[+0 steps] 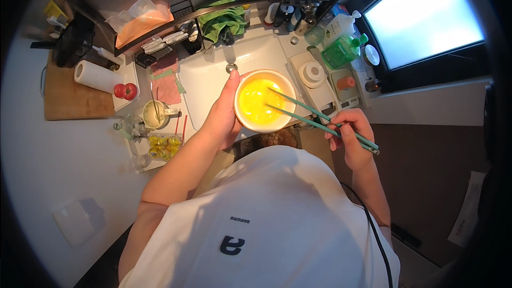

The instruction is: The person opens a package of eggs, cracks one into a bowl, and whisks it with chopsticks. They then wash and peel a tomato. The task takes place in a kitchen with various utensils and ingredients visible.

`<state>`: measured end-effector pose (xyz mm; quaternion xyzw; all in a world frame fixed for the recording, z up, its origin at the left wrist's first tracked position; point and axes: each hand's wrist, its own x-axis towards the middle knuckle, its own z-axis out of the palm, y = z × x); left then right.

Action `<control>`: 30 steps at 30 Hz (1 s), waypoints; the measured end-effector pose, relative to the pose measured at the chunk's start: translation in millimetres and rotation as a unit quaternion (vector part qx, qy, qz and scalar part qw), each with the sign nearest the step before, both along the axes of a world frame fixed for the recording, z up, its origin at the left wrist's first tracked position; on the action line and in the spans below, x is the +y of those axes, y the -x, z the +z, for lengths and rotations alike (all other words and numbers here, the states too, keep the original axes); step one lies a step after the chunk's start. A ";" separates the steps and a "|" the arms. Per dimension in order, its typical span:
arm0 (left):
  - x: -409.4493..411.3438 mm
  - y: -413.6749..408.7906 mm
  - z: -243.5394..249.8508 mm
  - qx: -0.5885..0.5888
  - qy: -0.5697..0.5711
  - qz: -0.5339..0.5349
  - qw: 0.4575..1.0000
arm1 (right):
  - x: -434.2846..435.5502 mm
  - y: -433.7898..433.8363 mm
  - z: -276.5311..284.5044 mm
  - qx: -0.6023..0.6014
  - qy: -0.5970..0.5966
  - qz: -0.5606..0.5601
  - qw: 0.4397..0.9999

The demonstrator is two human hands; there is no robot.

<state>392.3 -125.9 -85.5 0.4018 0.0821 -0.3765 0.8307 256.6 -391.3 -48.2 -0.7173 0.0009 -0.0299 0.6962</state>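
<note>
My left hand [224,114] grips the side of a white bowl [291,88], its thumb lying up against the rim. Yellow liquid that looks like beaten egg [256,102] fills much of the bowl, with bubbles on its surface. In my right hand [352,136] is a pair of green chopsticks [316,122], held with the tips spread apart. Those tips reach over the rim to the egg; whether they dip into it I cannot tell. The bowl is held up over the front part of a white sink [200,84].
Left of the sink are a mug [149,115] with sticks in it, two tomatoes [125,91], a paper towel roll [96,77] and a wooden cutting board [68,96]. At right stand a green bottle [338,54] and a kitchen scale [345,93]. A black cable [370,216] hangs by my right arm.
</note>
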 end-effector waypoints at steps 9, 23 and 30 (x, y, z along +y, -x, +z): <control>0.1 -13.6 -1.5 -0.036 0.001 0.007 0.999 | 5.7 -10.5 4.8 -0.114 0.197 0.092 0.969; 2.8 -7.6 0.8 -0.044 0.039 -0.003 0.998 | 30.8 -9.8 -21.7 0.028 -0.266 0.009 0.964; 1.0 -10.1 -7.2 -0.054 0.038 -0.003 0.998 | -1.2 -19.0 -3.2 -0.061 -0.119 0.059 0.989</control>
